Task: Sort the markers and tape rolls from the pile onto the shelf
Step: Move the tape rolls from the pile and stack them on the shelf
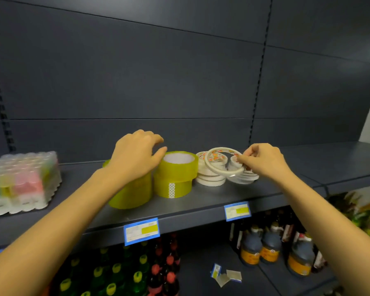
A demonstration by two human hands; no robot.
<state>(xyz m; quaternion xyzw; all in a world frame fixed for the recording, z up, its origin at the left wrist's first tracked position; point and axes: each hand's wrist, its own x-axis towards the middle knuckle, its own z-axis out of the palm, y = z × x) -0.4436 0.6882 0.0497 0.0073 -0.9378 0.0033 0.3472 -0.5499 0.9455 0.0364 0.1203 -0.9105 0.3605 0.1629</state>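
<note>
On the dark grey metal shelf (pixel 222 195), both bare forearms reach in from the near edge. Left hand (pixel 137 154): palm down on top of the left stack of wide yellow-green translucent tape rolls (pixel 130 193), fingers curled over its far rim in a grip, thumb extended right and touching the upper rim of the neighbouring right stack of wide yellow-green tape rolls (pixel 175 176). Right hand (pixel 263 161): knuckles up, thumb and curled fingertips pinching the right edge of a thin white tape ring with a red-and-orange printed face (pixel 214 168). This ring is tilted, its left side lower, and hangs over two low stacks of similar white tape rolls (pixel 209 179), which stand just right of the yellow stacks; whether it touches them cannot be told. The right yellow stack has two rolls, the upper one offset, with a white dotted strip on the lower. At far left lies a clear-wrapped pack of pastel-coloured items (pixel 19 184). Blue-bordered price labels (pixel 141 231) hang on the shelf's near edge; dark bottles with orange labels (pixel 269 246) stand below.
</note>
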